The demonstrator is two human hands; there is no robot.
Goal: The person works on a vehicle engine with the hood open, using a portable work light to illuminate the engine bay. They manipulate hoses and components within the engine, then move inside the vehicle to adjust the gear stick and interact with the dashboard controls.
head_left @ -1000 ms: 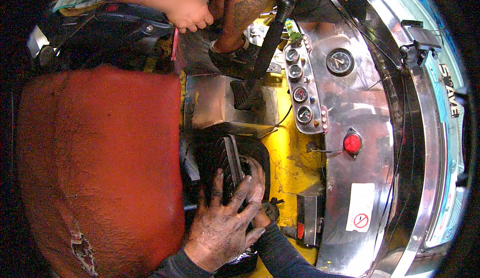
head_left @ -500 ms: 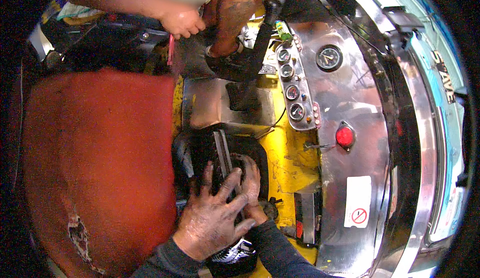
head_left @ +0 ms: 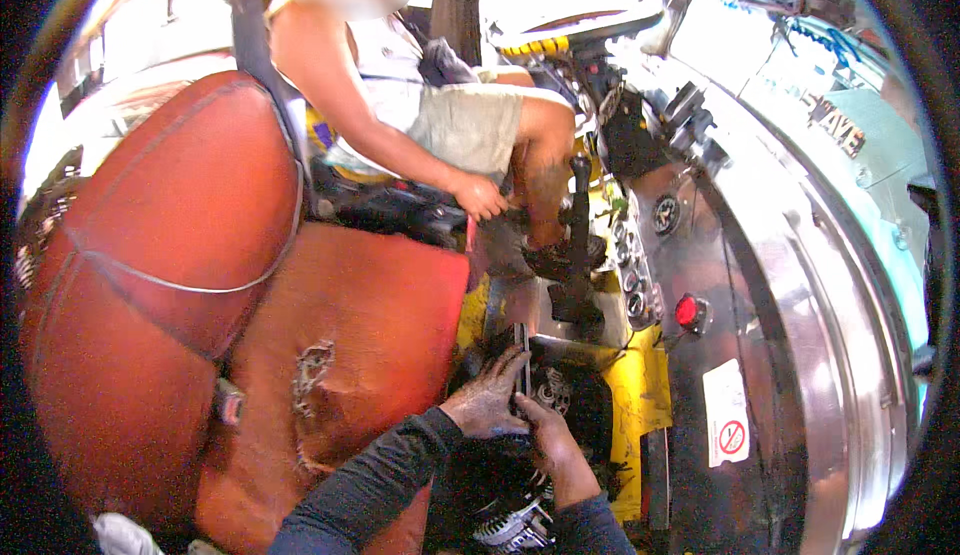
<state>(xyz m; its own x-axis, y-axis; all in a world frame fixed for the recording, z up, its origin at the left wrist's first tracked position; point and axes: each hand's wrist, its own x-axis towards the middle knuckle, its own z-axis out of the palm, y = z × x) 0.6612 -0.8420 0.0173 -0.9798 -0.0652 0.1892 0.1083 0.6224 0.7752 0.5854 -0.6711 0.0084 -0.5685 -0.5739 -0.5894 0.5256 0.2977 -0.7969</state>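
A narrow dark metal bar (head_left: pixel 521 347) stands lengthwise over a dark opening in the yellow floor, beside the red seat. My left hand (head_left: pixel 487 400), smudged with grease, has its fingers closed along the bar's left side. Lower down, my right hand (head_left: pixel 552 437) closes at the bar's near end, its fingers partly hidden. Just beyond the right hand, inside the opening, a round metal part (head_left: pixel 551 391) shows. Below my hands sits a ribbed, silvery part (head_left: pixel 505 527) in shadow.
Another person (head_left: pixel 400 145) sits at the far side, one hand lowered near a pink-red strip. A black gear lever (head_left: pixel 580 205) rises beyond the opening. To the right runs a metal dashboard with gauges (head_left: pixel 632 280), a red button (head_left: pixel 687 310) and a white sticker (head_left: pixel 727 413). A torn red seat (head_left: pixel 370 305) lies left.
My view has tilted up and back, so the seat backrest and more of the other person show. My left hand's spread fingers have drawn together along the bar.
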